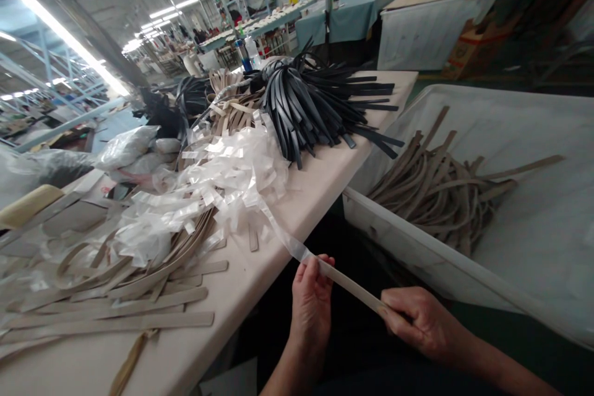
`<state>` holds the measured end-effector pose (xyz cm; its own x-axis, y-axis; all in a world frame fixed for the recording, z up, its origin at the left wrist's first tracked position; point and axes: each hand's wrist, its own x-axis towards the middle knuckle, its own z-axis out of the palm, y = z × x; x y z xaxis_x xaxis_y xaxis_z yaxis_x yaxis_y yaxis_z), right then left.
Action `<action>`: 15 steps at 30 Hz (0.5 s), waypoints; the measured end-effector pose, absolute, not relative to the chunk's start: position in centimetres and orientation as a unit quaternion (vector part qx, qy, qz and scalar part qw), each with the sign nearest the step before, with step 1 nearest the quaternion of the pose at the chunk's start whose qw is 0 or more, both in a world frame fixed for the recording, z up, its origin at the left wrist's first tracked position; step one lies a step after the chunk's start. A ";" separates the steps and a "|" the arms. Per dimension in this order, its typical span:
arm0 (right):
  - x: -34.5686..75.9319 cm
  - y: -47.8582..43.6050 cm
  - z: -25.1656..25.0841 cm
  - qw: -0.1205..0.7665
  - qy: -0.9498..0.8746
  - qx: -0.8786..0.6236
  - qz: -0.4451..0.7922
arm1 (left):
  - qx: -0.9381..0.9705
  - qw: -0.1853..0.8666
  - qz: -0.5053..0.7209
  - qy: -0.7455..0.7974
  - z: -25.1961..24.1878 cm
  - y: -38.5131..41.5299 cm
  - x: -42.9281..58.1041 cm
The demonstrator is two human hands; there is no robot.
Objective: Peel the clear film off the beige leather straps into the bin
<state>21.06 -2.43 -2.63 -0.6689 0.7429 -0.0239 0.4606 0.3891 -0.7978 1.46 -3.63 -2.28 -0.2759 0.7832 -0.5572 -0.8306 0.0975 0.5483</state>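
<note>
The left grip (pixel 312 297) pinches a beige fabric strap (pixel 352 285) where translucent film (pixel 279 230) meets it; the right grip (pixel 420 320) clenches its four o'clock end.

The strap (pixel 351 286) which you hold is narrow, flat and beige; it runs straight in front of you, slanting down from left to right, and at both sides it goes into your grip. The film strip (pixel 288 241) is thin, whitish and translucent, slightly bent, and extends from your grip up and to the left, away from you. Whether the two are joined there, you cannot tell
</note>
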 end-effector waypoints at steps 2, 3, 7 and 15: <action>20.3 -2.3 -2.8 0.178 -0.800 -0.372 0.435 | -0.018 0.610 0.660 0.438 -2.6 -4.0 1.8; 19.8 -2.1 -2.8 0.181 -0.793 -0.374 0.445 | -0.016 0.616 0.652 0.443 -2.8 -4.1 2.1; 17.8 -0.8 -2.2 0.194 -0.750 -0.376 0.508 | 0.037 0.649 0.607 0.457 -3.0 -4.7 3.1; 23.4 -1.7 -5.8 0.106 -0.717 -0.363 0.586 | 0.053 0.579 0.656 0.481 -2.4 -4.0 1.2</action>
<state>23.43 -1.74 -5.81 -0.7145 0.6442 -0.2730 0.3960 0.0505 -0.9169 1.20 -4.05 -2.45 -0.3241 0.8106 -0.4877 -0.7094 0.1328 0.6922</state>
